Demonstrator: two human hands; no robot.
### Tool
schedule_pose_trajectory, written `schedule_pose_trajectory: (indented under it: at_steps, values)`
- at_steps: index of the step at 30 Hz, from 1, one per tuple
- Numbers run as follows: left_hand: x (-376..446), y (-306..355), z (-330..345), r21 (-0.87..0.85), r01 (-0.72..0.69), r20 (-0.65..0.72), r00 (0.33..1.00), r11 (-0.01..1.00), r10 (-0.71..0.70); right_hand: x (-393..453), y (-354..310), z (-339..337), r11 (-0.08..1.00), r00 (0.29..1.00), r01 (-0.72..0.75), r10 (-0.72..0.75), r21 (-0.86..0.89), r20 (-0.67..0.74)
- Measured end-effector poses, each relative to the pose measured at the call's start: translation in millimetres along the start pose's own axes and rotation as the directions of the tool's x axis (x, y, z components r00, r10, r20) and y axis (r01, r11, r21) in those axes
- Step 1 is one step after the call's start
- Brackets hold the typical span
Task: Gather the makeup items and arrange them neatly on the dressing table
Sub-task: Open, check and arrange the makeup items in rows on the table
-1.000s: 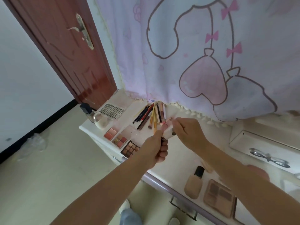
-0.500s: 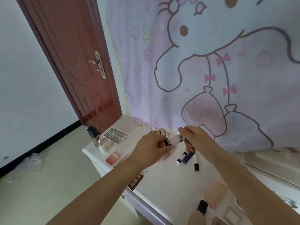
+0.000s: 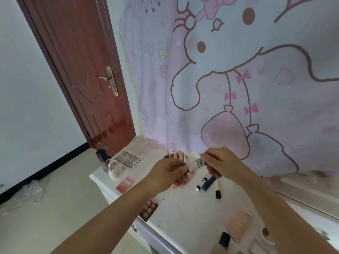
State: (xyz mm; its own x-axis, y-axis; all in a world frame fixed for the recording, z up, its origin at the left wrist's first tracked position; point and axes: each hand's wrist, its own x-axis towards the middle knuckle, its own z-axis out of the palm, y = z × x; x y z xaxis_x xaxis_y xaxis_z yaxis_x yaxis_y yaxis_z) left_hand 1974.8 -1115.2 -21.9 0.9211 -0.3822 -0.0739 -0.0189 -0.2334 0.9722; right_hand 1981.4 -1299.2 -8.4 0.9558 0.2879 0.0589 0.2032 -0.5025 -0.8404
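Above the white dressing table (image 3: 183, 213) I hold a pale pink makeup tube (image 3: 196, 164) between both hands. My left hand (image 3: 167, 176) pinches its lower left end and my right hand (image 3: 220, 162) pinches its upper right end. Under my hands lie a small white tube with a black cap (image 3: 200, 184), a dark blue tube (image 3: 209, 183) and a cream tube with a black cap (image 3: 217, 189). Brushes and pencils (image 3: 174, 155) show at the back, mostly hidden by my left hand.
At the table's left end are a lash tray (image 3: 128, 158), a clear egg-shaped case (image 3: 115, 169), a dark bottle (image 3: 101, 158), a blush palette (image 3: 123, 185) and an eyeshadow palette (image 3: 148, 209). A foundation bottle (image 3: 224, 240) lies near the front edge. A cartoon curtain hangs behind.
The view has tilted upward, so more curtain and door show. Both hands have stayed together on the pink tube, over the loose tubes on the table.
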Motion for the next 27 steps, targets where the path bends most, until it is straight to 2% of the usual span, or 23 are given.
schedule_pose_trajectory:
  at_steps: [3, 5, 7, 9, 11, 14, 16, 19, 21, 23, 25, 27]
  values:
    - [-0.2, 1.4, 0.6, -0.052, 0.007, 0.004, 1.0, 0.999, -0.007, -7.2, 0.6, -7.6, 0.992, 0.997, 0.081, -0.082, 0.101, 0.008]
    - [1.0, 4.2, 1.3, -0.09, 0.014, -0.003, 1.0, 0.996, -0.014, -9.9, -0.5, -12.8, 0.984, 0.997, 0.079, -0.08, 0.159, 0.003]
    - [3.0, 8.6, 3.4, -0.089, 0.009, -0.003, 1.0, 0.996, -0.01, -11.0, -5.5, -14.2, 0.988, 0.999, 0.032, -0.032, 0.152, -0.004]
    - [5.6, 13.2, 7.7, -0.057, -0.007, 0.004, 1.0, 0.998, 0.007, -12.4, -8.4, -16.3, 0.999, 1.0, 0.009, -0.009, 0.033, -0.021]
    - [7.5, 16.1, 10.9, -0.032, -0.022, 0.01, 1.0, 0.999, 0.022, -16.3, -10.4, -20.5, 0.998, 0.998, 0.052, -0.053, -0.033, -0.037]
    - [8.3, 20.7, 11.3, -0.074, -0.035, 0.023, 0.999, 0.997, 0.036, -22.0, -7.9, -34.0, 0.987, 0.989, 0.146, -0.147, 0.063, 0.007]
    - [8.9, 25.0, 11.0, -0.086, -0.044, 0.022, 0.999, 0.995, 0.046, -22.7, -6.3, -41.6, 0.987, 0.988, 0.121, -0.13, 0.102, 0.087]
    - [10.7, 30.4, 11.5, -0.071, -0.066, 0.03, 0.997, 0.995, 0.068, -19.2, -7.1, -42.4, 0.992, 0.997, 0.065, -0.07, 0.111, 0.044]
    - [11.1, 34.0, 11.3, -0.056, -0.073, 0.031, 0.997, 0.996, 0.075, -18.3, -9.7, -42.6, 0.996, 0.996, 0.09, -0.09, -0.006, -0.005]
    - [10.5, 37.0, 9.6, -0.047, -0.077, 0.027, 0.997, 0.996, 0.079, -19.2, -9.2, -44.7, 0.988, 0.989, 0.151, -0.151, 0.042, -0.008]
    - [9.4, 39.9, 8.1, -0.049, -0.082, 0.019, 0.996, 0.995, 0.083, -19.9, -7.8, -48.5, 0.974, 0.981, 0.184, -0.191, 0.134, 0.04]
    - [8.7, 42.6, 7.2, -0.04, -0.087, 0.005, 0.996, 0.995, 0.087, -16.9, -7.6, -48.3, 0.976, 0.979, 0.158, -0.175, 0.152, 0.108]
